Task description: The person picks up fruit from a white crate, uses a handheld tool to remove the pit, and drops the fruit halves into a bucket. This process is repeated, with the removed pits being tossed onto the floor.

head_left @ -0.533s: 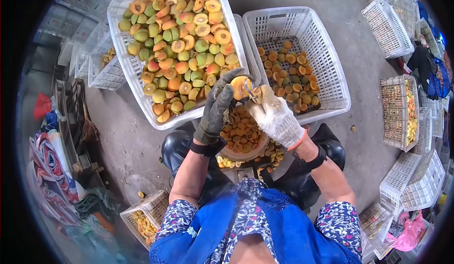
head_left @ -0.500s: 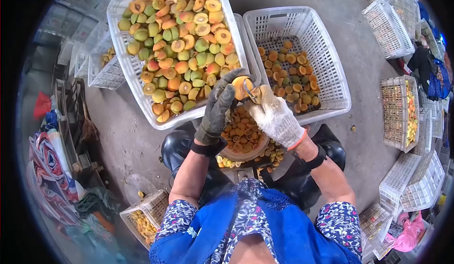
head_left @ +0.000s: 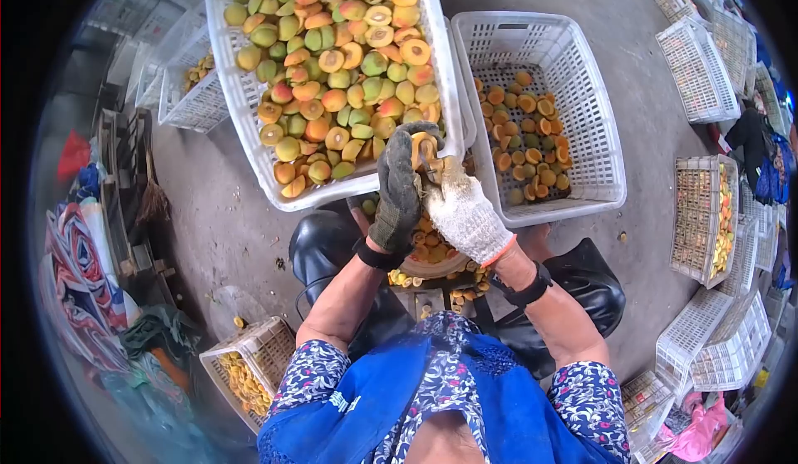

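Note:
My left hand [head_left: 401, 188], in a dark grey glove, is wrapped round a halved orange fruit [head_left: 426, 150]. My right hand [head_left: 465, 212], in a white knitted glove, is closed on the handle of a small metal tool whose tip is at the fruit. Both hands meet over the near edge of a white crate [head_left: 337, 188] heaped with halved green and orange fruit. Below them, partly hidden, is a round tub [head_left: 435, 269] of cut fruit pieces.
A second white crate [head_left: 583, 102] with fewer fruit halves stands to the right. A small crate [head_left: 271, 349] of pieces is at lower left. More crates line the right side, one [head_left: 697, 219] full of fruit. A broom [head_left: 153, 198] leans at left.
The view has shifted slightly. The fruit has turned in my left hand from facing up to nearly edge-on, and my right hand has turned with the tool at it.

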`<state>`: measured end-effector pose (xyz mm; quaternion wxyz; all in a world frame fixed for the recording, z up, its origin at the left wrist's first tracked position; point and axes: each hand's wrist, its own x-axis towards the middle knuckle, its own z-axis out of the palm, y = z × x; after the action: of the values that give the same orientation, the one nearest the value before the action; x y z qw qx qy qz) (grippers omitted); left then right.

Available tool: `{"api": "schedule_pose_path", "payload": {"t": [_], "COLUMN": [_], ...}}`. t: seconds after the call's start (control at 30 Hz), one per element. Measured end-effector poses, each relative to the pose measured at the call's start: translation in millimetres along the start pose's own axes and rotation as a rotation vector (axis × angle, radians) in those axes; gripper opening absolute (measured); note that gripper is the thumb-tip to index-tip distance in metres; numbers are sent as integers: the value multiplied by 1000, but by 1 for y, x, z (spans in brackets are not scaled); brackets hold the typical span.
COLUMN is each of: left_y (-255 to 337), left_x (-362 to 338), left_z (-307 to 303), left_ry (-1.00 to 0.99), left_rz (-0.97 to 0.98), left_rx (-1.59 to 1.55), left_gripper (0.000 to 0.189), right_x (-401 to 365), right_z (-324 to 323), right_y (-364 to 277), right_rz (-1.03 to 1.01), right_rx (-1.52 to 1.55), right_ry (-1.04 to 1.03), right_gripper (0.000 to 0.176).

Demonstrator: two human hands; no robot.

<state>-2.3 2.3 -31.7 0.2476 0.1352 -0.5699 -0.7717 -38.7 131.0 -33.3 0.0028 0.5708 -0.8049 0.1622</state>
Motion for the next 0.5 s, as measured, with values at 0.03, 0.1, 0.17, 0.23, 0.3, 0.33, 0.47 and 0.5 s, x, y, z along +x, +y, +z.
{"api": "schedule_pose_path", "payload": {"t": [0.03, 0.1, 0.17, 0.23, 0.3, 0.33, 0.47, 0.5], "left_y": [1, -1, 1, 6, 15, 16, 6, -3], "left_x": [0, 2, 7, 10, 11, 11, 6, 4], "left_z": [-4, -12, -23, -31, -26, -20, -10, -14], "left_ry": [9, 19, -29, -199, -222, -187, -90, -101], "left_rz": [3, 37, 63, -37, -63, -76, -225, -247], "left_rx": [1, 85, 191, 96, 87, 73, -222, -294], "left_gripper": [46, 46, 46, 47, 48, 51, 53, 53], "right_x": [2, 4, 10, 19, 42, 36, 0, -3], "right_z": [2, 7, 3, -22, -76, -69, -4, 2], "right_y": [-1, -1, 6, 0, -11, -7, 21, 20], "right_rz": [-9, -111, -128, 143, 801, 801, -4, -238], "right_rx": [2, -63, 44, 700, 1127, 1117, 390, 26], "right_ry": [-3, 65, 36, -102, -490, -495, -8, 149], "right_gripper": [17, 16, 13, 10, 10, 10, 23, 23]}}
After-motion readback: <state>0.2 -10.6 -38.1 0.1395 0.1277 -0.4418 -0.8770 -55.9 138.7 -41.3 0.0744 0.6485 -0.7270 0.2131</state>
